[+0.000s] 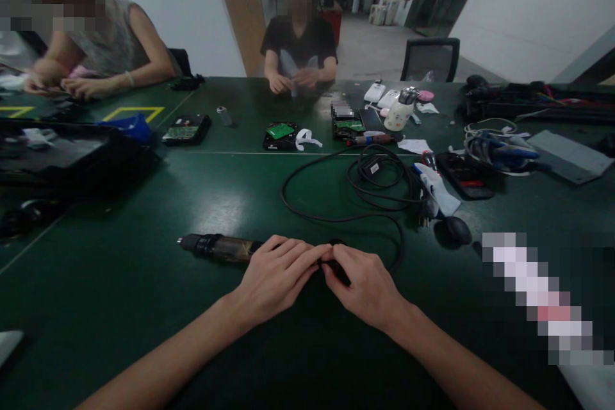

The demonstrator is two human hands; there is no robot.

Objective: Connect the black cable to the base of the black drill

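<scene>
An electric screwdriver (225, 248) lies on the green table with its bit to the left. My left hand (281, 269) is closed over its rear half, hiding most of that part. At the tail end, my right hand (362, 282) has its thumb and fingers curled round a dark piece that looks like the plug of the power cord. The fingertips of both hands meet there, so the joint itself is covered. From near the right hand, the black power cord (402, 240) curves up into loose loops on the table.
Beyond the cord lie hard drives (280, 134), a second electric screwdriver (375, 139) and a pale bottle (400, 112). A black tray (52, 154) stands at left; an air blower (454, 230) and blue-grey bundle (502, 152) lie at right. Two people sit across the table, hands busy.
</scene>
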